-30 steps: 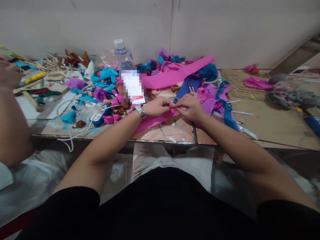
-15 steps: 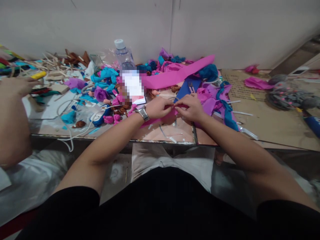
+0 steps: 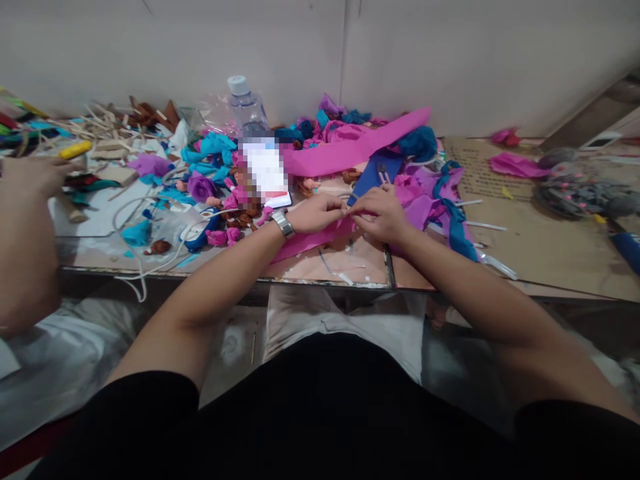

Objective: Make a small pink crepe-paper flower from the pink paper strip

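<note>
Left hand (image 3: 319, 215), right hand (image 3: 382, 213) angled inward, pinching pink strip (image 3: 311, 245).

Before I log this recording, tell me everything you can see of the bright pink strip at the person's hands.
The bright pink, paper-like strip looks thin, matte and flexible. Its far end is pinched at the fingertips of the left hand and right hand, which hide its shape there. From them it slants toward the near left, over the peach-coloured tabletop, partly behind the left hand and wrist. Whether it rests flat is unclear.
</note>
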Demonstrator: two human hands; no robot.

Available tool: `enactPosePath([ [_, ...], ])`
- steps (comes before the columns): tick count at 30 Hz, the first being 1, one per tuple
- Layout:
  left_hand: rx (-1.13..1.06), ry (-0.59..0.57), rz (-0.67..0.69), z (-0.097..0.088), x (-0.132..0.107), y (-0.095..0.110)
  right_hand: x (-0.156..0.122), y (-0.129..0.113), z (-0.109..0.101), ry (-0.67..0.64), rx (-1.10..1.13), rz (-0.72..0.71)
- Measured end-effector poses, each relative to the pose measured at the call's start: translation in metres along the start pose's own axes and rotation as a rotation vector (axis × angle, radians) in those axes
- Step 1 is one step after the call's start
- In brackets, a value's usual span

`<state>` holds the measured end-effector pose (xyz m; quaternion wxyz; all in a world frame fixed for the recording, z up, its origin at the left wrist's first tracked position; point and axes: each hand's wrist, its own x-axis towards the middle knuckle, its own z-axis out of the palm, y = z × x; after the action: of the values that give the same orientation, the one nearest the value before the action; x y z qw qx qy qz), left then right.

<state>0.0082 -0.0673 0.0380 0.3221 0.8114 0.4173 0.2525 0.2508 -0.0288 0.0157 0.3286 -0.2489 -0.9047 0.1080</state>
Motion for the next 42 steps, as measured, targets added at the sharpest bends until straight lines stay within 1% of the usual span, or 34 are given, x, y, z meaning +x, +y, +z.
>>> enactPosePath([
  [8,-0.028,0.031,-0.008,0.0028,0.0024,-0.0067,-0.0003,0.0026,0.0012,0.044,-0.017,0.003],
  [16,-0.045,0.05,-0.013,0.0025,0.0021,-0.003,-0.0012,0.003,0.0018,0.072,-0.014,-0.001],
  [19,-0.046,0.05,-0.011,0.0021,0.0022,-0.003,-0.0015,0.003,0.0029,0.076,-0.026,0.009],
  [23,-0.043,0.034,-0.002,0.002,0.0019,-0.0039,-0.0015,0.0036,0.0032,0.075,-0.04,-0.013],
  [26,-0.059,0.047,0.013,0.003,0.0023,-0.0048,-0.0015,0.0031,0.0028,0.067,-0.055,-0.014],
  [32,-0.038,0.055,0.011,0.0034,0.0024,-0.0053,-0.0019,0.0014,0.0035,0.067,-0.054,0.034],
  [37,0.022,0.091,0.012,0.0037,0.0004,-0.002,-0.0021,0.0023,0.0049,0.082,-0.04,0.03],
  [42,0.012,0.107,0.003,0.0044,0.0013,-0.0014,-0.0012,0.0024,0.0039,0.077,-0.045,0.025],
])
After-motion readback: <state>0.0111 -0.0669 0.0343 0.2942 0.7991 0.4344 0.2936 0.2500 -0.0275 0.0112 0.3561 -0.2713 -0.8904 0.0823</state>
